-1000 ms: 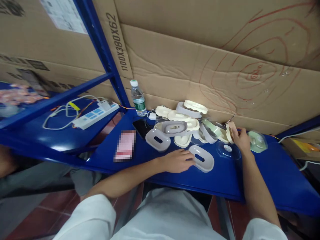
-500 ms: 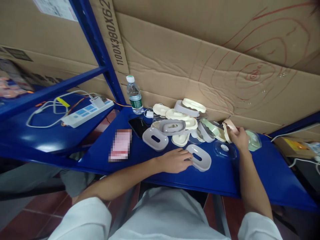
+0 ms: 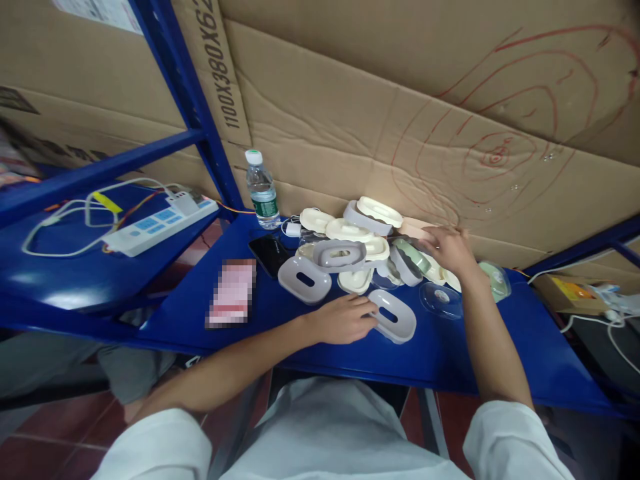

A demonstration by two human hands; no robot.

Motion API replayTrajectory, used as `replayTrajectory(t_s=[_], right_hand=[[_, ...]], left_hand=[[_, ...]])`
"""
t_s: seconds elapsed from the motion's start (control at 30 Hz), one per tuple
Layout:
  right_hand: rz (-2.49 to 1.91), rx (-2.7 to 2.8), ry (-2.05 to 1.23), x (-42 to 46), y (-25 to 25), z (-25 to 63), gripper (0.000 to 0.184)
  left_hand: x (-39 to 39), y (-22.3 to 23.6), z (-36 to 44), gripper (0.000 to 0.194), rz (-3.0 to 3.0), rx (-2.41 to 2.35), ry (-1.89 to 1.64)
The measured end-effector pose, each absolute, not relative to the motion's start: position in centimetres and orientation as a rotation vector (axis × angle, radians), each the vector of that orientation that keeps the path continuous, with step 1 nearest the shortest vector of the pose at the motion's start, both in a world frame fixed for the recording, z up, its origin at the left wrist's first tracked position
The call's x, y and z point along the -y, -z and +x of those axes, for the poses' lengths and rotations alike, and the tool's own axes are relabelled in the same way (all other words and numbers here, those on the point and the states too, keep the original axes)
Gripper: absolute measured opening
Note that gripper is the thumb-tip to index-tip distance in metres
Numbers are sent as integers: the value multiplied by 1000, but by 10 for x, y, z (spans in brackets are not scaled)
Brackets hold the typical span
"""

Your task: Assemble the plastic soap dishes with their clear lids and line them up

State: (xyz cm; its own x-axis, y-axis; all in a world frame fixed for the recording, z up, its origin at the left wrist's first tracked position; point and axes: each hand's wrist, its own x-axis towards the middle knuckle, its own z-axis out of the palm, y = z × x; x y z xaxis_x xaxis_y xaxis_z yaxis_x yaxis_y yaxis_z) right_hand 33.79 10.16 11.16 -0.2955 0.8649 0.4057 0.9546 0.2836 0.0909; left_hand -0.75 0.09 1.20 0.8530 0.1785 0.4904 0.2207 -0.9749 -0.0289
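Observation:
My left hand point(image 3: 345, 319) rests at the near side of the pile, its curled fingers gripping the left end of a grey oval plastic dish point(image 3: 406, 327) with a slot in its middle. Behind the pile's right part, my right hand point(image 3: 453, 252) is closed on a peach-coloured plastic piece point(image 3: 414, 228), partly hidden by the fingers. Between the hands lie stacked oval parts: a cream piece point(image 3: 345, 230), a grey dish point(image 3: 327, 255), a green piece point(image 3: 413, 257) and several others. A second slotted grey dish point(image 3: 290, 283) sits left of my left hand.
On the blue table point(image 3: 450, 360) a water bottle point(image 3: 263, 193) stands at the back left, near a black phone point(image 3: 270, 253) and a pixelated item point(image 3: 231, 293). A clear lid point(image 3: 437, 303) lies at right. Cardboard point(image 3: 325, 100) walls the back; a power strip point(image 3: 160, 227) is left.
My right hand has moved left and back with the peach piece, from the pile's right end to behind it. My left hand stays at the grey dish. The view has shifted slightly.

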Motion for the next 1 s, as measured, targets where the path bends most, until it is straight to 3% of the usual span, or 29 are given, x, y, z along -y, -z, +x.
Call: replayTrajectory(t_s=[0.33, 0.5, 0.67, 1.0], right_hand=[[-1467, 2237, 172, -93, -106, 321, 47], [-1918, 1710, 253, -71, -82, 391, 48], [-2348, 1071, 316, -43, -38, 468, 65], [-2416, 838, 194, -48, 2, 506, 84]], left_hand=[[1, -13, -7, 10, -2942, 308, 777], [0, -12, -8, 8, -2964, 318, 744], [0, -13, -8, 11, -2989, 324, 735], [-5, -14, -8, 14, -3013, 331, 745]])
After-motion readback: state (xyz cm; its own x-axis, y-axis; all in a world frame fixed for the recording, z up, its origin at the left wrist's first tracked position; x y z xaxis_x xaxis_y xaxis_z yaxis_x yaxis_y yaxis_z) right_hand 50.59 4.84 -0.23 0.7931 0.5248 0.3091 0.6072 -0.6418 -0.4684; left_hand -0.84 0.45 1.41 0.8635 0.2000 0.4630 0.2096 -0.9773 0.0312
